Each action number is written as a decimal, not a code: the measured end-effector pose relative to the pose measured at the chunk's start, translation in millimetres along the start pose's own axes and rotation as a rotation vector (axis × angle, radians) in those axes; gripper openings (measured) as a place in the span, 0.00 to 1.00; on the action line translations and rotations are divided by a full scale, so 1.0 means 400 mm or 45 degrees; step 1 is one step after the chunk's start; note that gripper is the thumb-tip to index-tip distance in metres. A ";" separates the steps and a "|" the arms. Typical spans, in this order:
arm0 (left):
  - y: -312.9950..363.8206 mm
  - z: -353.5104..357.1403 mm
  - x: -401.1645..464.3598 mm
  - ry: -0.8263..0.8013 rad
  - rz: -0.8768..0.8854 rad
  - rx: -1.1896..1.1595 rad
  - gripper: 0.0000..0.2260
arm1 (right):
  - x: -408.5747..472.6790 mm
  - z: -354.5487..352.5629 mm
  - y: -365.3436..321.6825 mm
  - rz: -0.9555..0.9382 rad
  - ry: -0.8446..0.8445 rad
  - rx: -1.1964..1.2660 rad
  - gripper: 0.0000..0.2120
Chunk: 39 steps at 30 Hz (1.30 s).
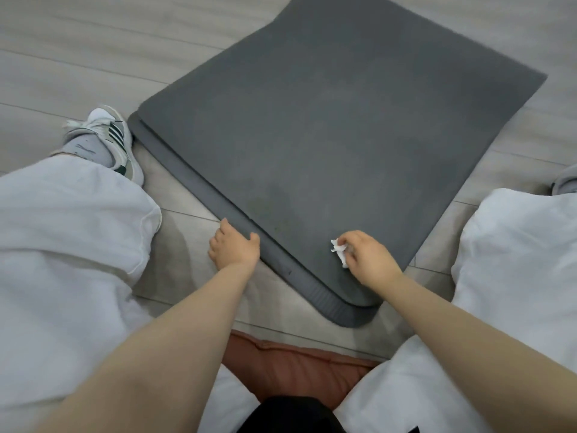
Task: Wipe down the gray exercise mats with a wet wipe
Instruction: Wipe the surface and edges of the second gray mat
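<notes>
- Two stacked gray exercise mats (327, 145) lay on the floor.
- A crumpled wet wipe (338, 252) was pinched by the right hand (368, 260) at the near corner.
- The left hand (234, 246), fingers relaxed, was rested on the mat's edge.
- Faint damp patches were seen nearby; most wiping was judged left.

Two stacked gray mats (327, 135) lie flat; crumpled white wipe (338, 252) atop.

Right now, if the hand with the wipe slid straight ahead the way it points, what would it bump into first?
Probably nothing: the right hand with the wet wipe points across the top gray mat, which looks bare.
</notes>
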<state>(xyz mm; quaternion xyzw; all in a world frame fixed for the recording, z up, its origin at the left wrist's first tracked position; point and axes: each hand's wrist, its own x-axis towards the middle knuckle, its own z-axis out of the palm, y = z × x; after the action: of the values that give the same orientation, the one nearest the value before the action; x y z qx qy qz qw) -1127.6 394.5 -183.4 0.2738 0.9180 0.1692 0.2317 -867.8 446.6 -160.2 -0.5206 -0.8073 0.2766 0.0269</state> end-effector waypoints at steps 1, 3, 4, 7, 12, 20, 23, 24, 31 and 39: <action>0.001 0.003 -0.002 0.003 0.017 -0.046 0.34 | -0.007 0.006 -0.004 0.007 -0.017 -0.008 0.11; 0.004 0.006 -0.007 -0.019 0.027 -0.189 0.35 | -0.020 0.013 -0.018 -0.058 -0.072 -0.140 0.17; 0.007 0.006 -0.012 -0.038 0.023 -0.278 0.36 | -0.027 0.014 -0.027 -0.094 -0.123 -0.224 0.21; 0.027 0.002 -0.026 -0.084 -0.057 -0.601 0.35 | -0.052 0.026 -0.054 -0.160 -0.273 -0.422 0.40; 0.063 -0.010 -0.031 -0.087 -0.285 -0.883 0.39 | -0.069 0.077 -0.074 -0.169 -0.290 -0.767 0.55; 0.116 0.010 -0.095 -0.090 0.089 -0.574 0.44 | -0.074 0.105 -0.088 -0.065 -0.300 -0.719 0.58; 0.127 0.008 -0.106 -0.122 0.213 -0.489 0.44 | -0.075 0.114 -0.116 -0.004 -0.279 -0.725 0.52; 0.131 0.006 -0.108 -0.133 0.246 -0.462 0.44 | -0.074 0.121 -0.131 0.031 -0.276 -0.727 0.49; 0.180 -0.012 -0.116 -0.176 0.405 -0.351 0.41 | -0.044 0.109 -0.158 0.152 -0.337 -0.724 0.32; 0.231 -0.067 -0.099 -0.159 0.564 -0.261 0.44 | -0.016 0.010 -0.194 0.109 -0.280 -0.515 0.07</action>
<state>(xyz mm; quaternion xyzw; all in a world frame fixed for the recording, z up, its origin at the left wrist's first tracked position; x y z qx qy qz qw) -1072.9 439.7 -107.2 0.4535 0.7975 0.2907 0.2719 -930.4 415.8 -125.1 -0.5159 -0.8215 0.1650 -0.1780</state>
